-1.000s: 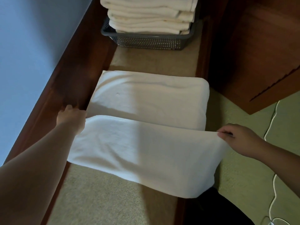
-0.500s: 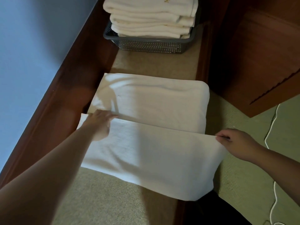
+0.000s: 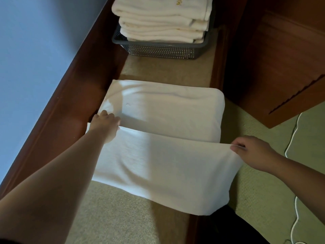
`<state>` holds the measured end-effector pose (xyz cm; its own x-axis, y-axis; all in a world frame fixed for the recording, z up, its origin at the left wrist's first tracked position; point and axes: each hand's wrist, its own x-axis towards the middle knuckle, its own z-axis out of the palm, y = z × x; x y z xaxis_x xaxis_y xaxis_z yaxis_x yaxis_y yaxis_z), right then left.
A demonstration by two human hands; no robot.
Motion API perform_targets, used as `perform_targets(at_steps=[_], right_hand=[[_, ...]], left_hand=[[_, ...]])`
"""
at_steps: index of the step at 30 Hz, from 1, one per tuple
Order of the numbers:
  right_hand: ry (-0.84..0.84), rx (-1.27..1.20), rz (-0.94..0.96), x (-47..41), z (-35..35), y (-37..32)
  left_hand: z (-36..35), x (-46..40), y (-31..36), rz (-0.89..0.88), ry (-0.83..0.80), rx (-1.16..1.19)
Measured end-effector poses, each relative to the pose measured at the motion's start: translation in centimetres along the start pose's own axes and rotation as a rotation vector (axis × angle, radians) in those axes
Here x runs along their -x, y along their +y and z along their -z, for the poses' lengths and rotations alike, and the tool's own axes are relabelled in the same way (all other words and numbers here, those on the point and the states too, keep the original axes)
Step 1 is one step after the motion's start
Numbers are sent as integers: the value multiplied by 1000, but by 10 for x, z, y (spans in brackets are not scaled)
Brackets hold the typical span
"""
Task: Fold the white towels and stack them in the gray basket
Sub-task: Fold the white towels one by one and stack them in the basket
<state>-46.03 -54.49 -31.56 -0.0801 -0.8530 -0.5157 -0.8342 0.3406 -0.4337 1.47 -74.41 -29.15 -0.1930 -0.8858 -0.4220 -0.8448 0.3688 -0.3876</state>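
A white towel [image 3: 163, 155] lies across a beige padded bench [image 3: 123, 217], its near half lifted and folded toward the far half. My left hand [image 3: 105, 124] lies on the towel's left end at the fold line, fingers reaching over the far layer. My right hand [image 3: 251, 150] pinches the towel's raised right corner beyond the bench's right edge. Farther along the bench stands the gray perforated basket [image 3: 158, 50], holding a stack of several folded white towels [image 3: 163, 20] that rises above its rim.
A dark wooden rail [image 3: 58, 120] runs along the bench's left side under a blue wall. A wooden cabinet [image 3: 281, 67] stands at the right. A white cable [image 3: 295, 199] trails over the green carpet [image 3: 263, 199] at the right.
My left hand has moved from the towel's far left corner inward onto the towel at the fold line. My right hand has kept its pinch, nearly still.
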Motion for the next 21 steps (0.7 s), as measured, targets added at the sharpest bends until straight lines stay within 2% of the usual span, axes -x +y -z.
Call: perform_targets(at_steps=[7, 12, 14, 17, 21], right_hand=[[82, -47, -8, 4, 0, 0], [56, -34, -7, -1, 2, -4], [15, -36, -12, 1, 1, -5], [-29, -55, -15, 3, -3, -8], [-23, -137, 31, -3, -1, -23]], left_hand=[[-3, 5, 3, 72, 151, -6], [5, 9, 15, 177, 66, 26], [9, 11, 27, 145, 32, 130], [16, 18, 57, -13, 7, 292], [28, 18, 103, -95, -11, 347]])
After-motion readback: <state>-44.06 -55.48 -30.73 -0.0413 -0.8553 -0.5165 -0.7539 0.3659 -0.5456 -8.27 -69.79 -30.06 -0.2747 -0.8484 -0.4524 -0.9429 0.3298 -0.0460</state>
